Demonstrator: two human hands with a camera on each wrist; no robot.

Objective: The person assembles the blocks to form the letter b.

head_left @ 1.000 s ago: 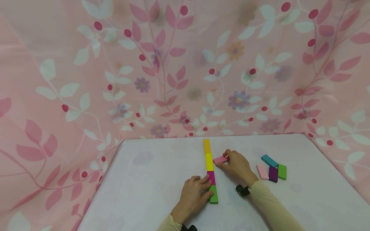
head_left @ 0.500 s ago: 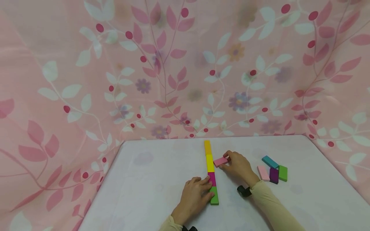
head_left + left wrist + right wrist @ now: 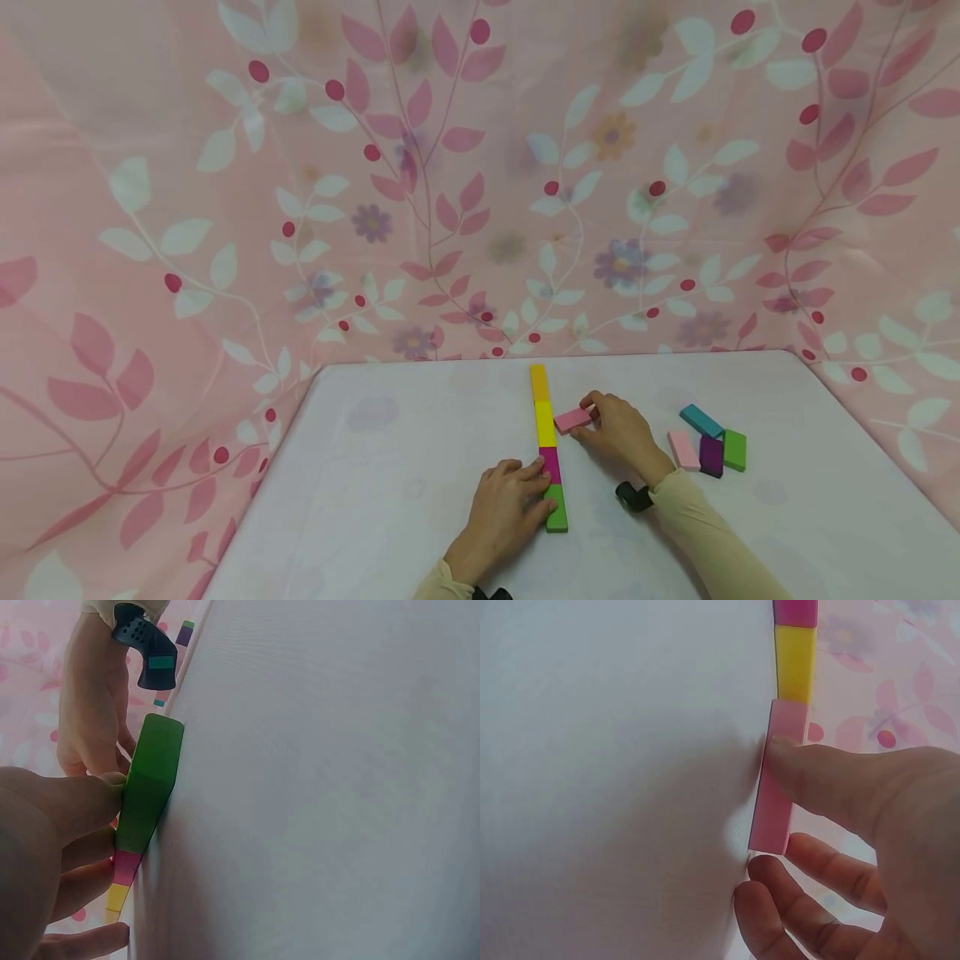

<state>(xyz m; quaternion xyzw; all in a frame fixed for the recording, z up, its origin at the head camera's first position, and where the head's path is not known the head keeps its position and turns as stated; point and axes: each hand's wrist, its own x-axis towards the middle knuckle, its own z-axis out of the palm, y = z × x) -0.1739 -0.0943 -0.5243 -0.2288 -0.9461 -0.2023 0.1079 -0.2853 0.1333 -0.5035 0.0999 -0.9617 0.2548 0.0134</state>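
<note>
A straight row of blocks runs away from the person in the head view: green point(image 3: 557, 521), magenta point(image 3: 552, 467), yellow point(image 3: 545, 425) and orange point(image 3: 539, 383) at the far end. My left hand point(image 3: 501, 510) rests against the row's near half, its fingertips on the magenta block and its thumb on the green one. To the right of the yellow block lies a pink block point(image 3: 573, 420), one end right at the row's side. My right hand point(image 3: 621, 433) pinches the pink block by its outer part; the right wrist view shows the thumb point(image 3: 817, 776) along its side.
A loose group of blocks lies on the right of the white table point(image 3: 360, 483): blue point(image 3: 701, 420), light pink point(image 3: 683, 451), purple point(image 3: 711, 456) and green point(image 3: 735, 450). A floral pink cloth point(image 3: 480, 183) hangs behind the table's far edge.
The right thumb has slid slightly back along the pink block, away from the row. The blocks and the left hand keep their places; the head view has shifted a little.
</note>
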